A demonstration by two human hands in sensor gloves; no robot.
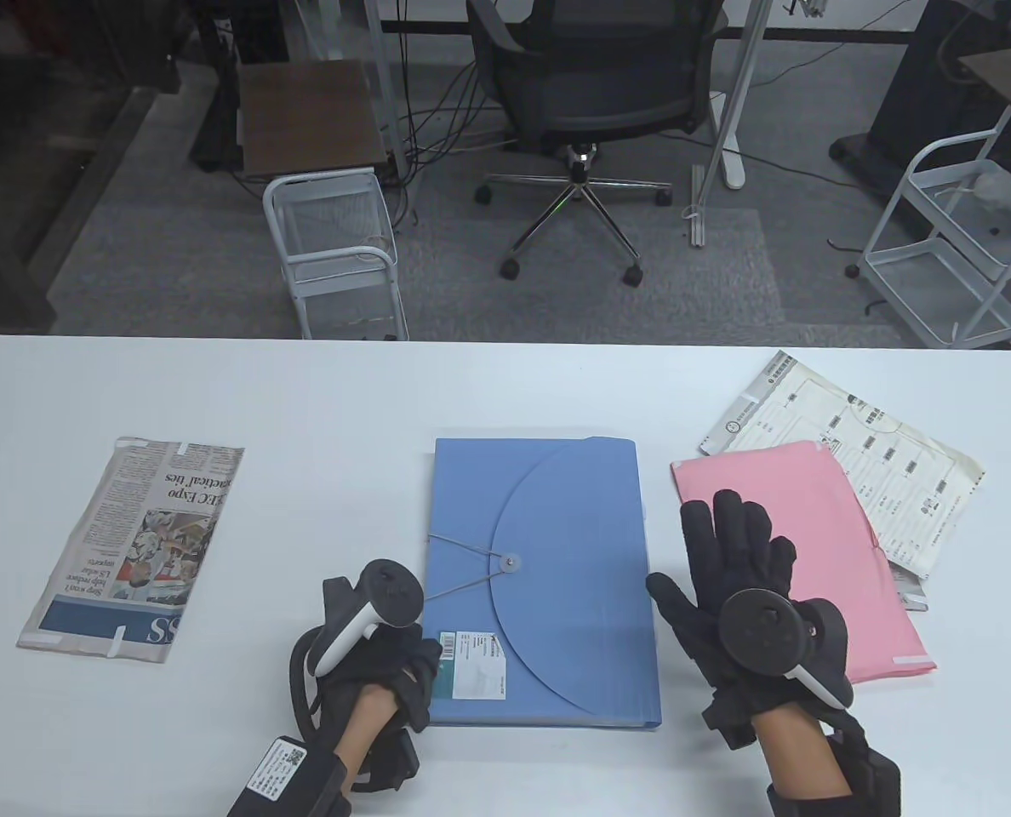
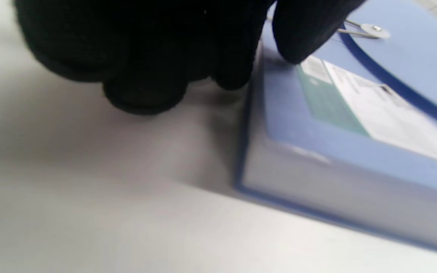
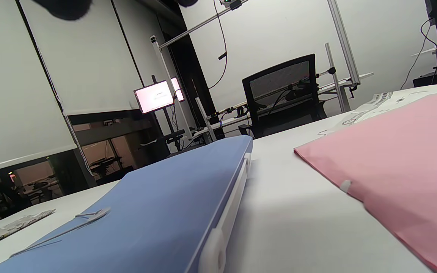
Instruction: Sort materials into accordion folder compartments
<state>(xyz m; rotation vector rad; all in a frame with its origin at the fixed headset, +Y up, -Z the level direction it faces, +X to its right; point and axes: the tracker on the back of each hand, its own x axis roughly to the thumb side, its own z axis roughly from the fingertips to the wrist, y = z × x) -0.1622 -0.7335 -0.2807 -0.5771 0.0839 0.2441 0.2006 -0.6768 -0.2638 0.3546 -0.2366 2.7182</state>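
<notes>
A blue accordion folder (image 1: 556, 553) lies flat and closed at the table's middle, its elastic cord looped round the flap button (image 1: 510, 562). My left hand (image 1: 408, 672) is curled at the folder's near left corner. In the left wrist view (image 2: 237, 72) its thumb presses on the folder's top (image 2: 355, 125) beside the label and the fingers lie against its left edge. My right hand (image 1: 701, 553) is open with fingers spread, over the gap between the folder and a pink sheet (image 1: 820, 545). It holds nothing. The right wrist view shows the folder (image 3: 157, 204) and the pink sheet (image 3: 400, 170).
A folded newspaper (image 1: 139, 545) lies at the left of the table. A printed form (image 1: 888, 451) lies partly under the pink sheet at the right. Beyond the table's far edge stand an office chair (image 1: 599, 94) and wire carts (image 1: 335, 247).
</notes>
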